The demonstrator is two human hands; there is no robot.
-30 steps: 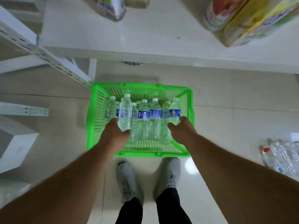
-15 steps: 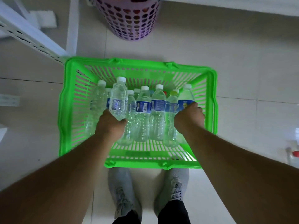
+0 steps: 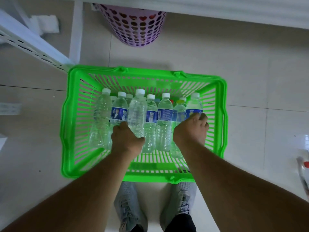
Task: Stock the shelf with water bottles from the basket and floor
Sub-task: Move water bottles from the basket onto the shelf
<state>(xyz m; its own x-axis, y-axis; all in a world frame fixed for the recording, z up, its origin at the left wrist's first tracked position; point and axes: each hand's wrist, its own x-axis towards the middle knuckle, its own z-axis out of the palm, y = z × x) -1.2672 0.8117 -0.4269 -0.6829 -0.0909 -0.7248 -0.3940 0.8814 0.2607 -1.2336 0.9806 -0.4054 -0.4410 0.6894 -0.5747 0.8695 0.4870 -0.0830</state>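
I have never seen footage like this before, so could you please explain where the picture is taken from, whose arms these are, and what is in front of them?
There is no machine here: the camera sits on a person's head and looks down, so the arms and grey shoes are their own. A green basket stands on the tiled floor, holding a row of water bottles. The left hand grips an unlabelled clear bottle; the right hand is closed on the blue-labelled bottle at the right end. Beyond stand a purple perforated bin and the white shelf edge.

Water bottles (image 3: 164, 114) pack the green basket (image 3: 70, 124) rear; its near floor and left side stay open.
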